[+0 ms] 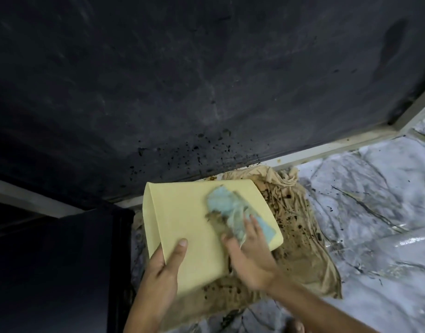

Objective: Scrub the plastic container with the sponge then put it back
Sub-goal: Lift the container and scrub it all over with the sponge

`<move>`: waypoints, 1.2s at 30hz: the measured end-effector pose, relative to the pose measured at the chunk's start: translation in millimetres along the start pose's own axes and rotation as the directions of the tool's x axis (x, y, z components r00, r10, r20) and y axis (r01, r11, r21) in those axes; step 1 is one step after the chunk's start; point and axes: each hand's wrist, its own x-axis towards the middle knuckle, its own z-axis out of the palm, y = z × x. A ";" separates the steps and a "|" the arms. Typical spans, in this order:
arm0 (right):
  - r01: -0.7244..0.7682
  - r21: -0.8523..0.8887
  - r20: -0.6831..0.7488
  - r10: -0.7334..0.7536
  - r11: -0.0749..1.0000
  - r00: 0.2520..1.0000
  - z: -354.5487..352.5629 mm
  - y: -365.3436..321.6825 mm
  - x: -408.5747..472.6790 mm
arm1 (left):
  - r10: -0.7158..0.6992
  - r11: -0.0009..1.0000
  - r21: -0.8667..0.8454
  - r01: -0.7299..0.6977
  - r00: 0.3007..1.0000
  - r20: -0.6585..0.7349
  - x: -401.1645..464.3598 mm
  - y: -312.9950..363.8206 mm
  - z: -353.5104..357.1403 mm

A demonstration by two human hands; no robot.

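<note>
A pale yellow plastic container [187, 219] lies tilted on its side in the middle of the view, its broad flat face turned up. My left hand [166, 263] grips its near left edge, thumb on top. My right hand [250, 255] presses a worn, dirty light-blue sponge [230, 210] flat against the container's upper right face. The sponge is blurred and partly covered by my fingers.
Under the container lies a stained brown cloth [300, 236] speckled with dark spots, spread on a white marble-patterned floor [375, 193]. A dark, soot-marked wall [182, 80] rises behind, with a pale skirting strip [326, 147]. A dark cabinet or opening [50, 260] stands at the left.
</note>
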 end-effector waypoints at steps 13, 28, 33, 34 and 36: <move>0.046 0.087 -0.032 -0.043 0.995 0.999 13.7 -13.7 41.2 | -0.043 0.990 0.138 0.035 0.997 0.059 0.4 5.4 -2.6; -0.514 0.565 0.079 0.577 0.646 0.813 -31.5 97.6 45.7 | -0.072 0.997 -0.032 0.073 0.996 0.047 56.1 77.6 1.3; -0.319 0.840 0.002 0.586 0.439 0.810 -48.3 90.9 26.2 | 0.013 1.000 0.016 -0.013 1.000 -0.015 36.8 76.9 20.7; -0.234 0.895 -0.037 0.585 0.380 0.810 -53.4 91.0 20.7 | 0.036 0.999 -0.014 -0.036 0.999 0.013 27.6 73.6 18.1; -0.109 0.927 -0.130 0.581 0.359 0.803 -65.5 87.6 8.7 | 0.045 0.997 -0.068 -0.040 0.997 0.063 10.0 70.4 13.2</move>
